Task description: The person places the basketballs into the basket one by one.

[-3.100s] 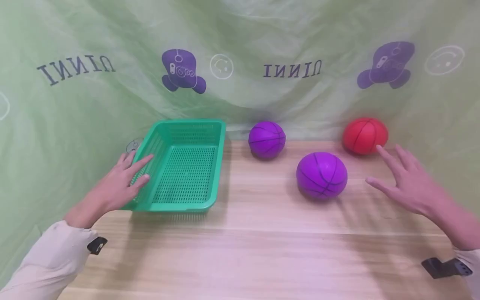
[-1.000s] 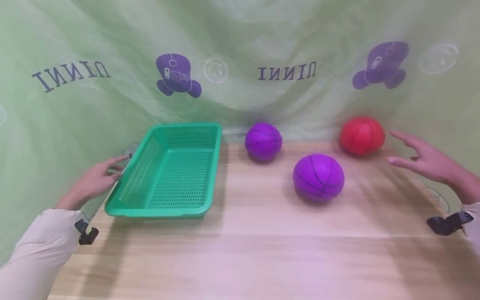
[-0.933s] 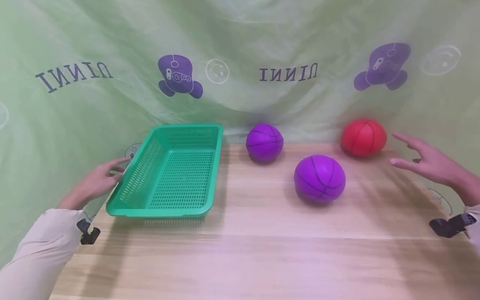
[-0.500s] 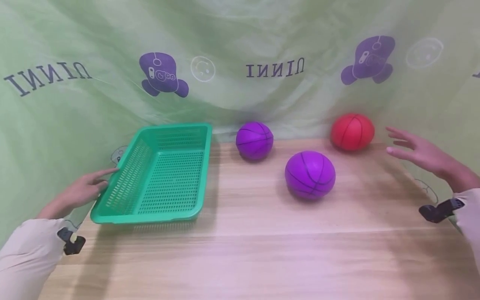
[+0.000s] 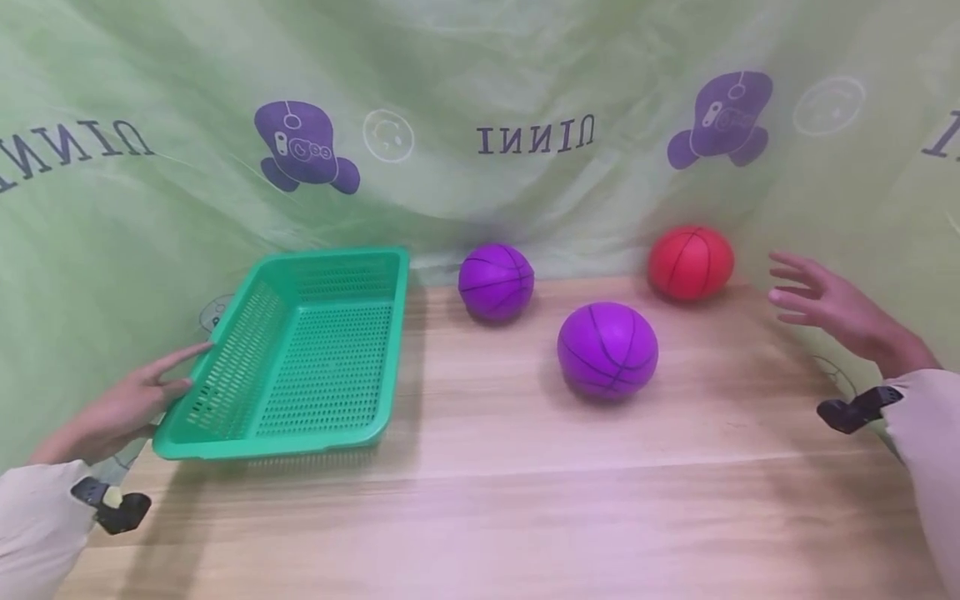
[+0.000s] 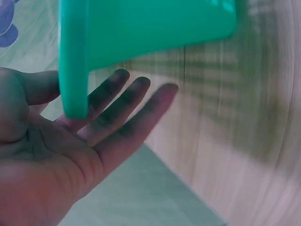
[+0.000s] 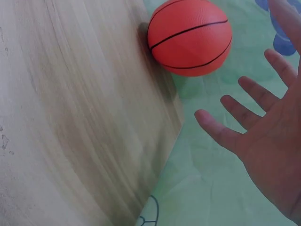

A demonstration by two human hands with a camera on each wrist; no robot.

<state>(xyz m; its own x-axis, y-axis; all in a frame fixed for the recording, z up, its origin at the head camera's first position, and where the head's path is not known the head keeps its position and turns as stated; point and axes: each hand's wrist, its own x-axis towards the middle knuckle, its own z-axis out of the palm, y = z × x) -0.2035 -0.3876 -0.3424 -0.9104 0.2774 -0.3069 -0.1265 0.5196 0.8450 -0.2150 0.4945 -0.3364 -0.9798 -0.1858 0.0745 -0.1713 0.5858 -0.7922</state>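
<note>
At the left, a green perforated plastic basket (image 5: 330, 367) stands on the table. My left hand (image 5: 127, 408) is at its left rim; index finger and thumb touch the edge in the head view. In the left wrist view the green rim (image 6: 74, 61) passes between the thumb and the other fingers, which extend fairly straight below it. My right hand (image 5: 840, 308) hovers to the right of a red toy basketball (image 5: 691, 263), fingers spread and holding nothing. The right wrist view shows a gap between that hand (image 7: 273, 136) and the red ball (image 7: 190, 37).
Two purple toy basketballs lie between basket and red ball: one farther back (image 5: 496, 282), one nearer (image 5: 607, 350). A green printed curtain (image 5: 450, 200) hangs behind and at both sides of the wooden table (image 5: 480, 517).
The left hand has come down from above the basket to its left rim. My right hand has moved back from the red ball. The head view has turned slightly to the right.
</note>
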